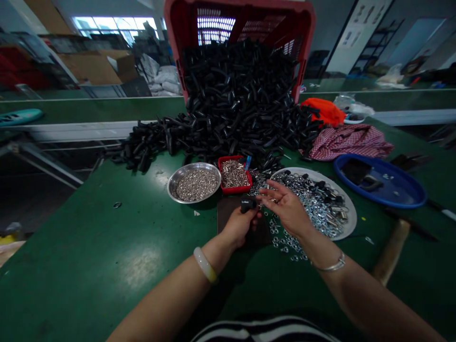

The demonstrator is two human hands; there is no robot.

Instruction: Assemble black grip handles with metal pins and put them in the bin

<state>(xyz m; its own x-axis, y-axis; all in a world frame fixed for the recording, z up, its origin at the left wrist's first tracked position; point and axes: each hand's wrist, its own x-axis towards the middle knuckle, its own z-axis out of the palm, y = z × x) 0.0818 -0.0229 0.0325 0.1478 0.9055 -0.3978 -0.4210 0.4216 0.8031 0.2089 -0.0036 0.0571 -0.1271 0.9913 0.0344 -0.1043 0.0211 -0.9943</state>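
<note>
My left hand (238, 226) is closed around a black plastic handle (248, 205) with small pale lettering on its end. It is held above a dark square pad (224, 216) on the green table. Just to the right, my right hand (289, 209) has its fingers stretched and apart, close to the handle's end. Nothing shows clearly between those fingers. Beyond the hands sits a red tray (235, 190) of small metal pins. To its left stands a steel bowl (194, 200) full of tiny metal parts. Partly behind my right hand is a white tray (351, 213) of shiny metal pieces.
A red crate (309, 33) lies tipped at the back, black handles (228, 109) spilling from it. At right are a blue tray (413, 203), a checked cloth (351, 142) and a wooden-handled hammer (394, 247). Loose metal rings (285, 242) lie beside the white tray.
</note>
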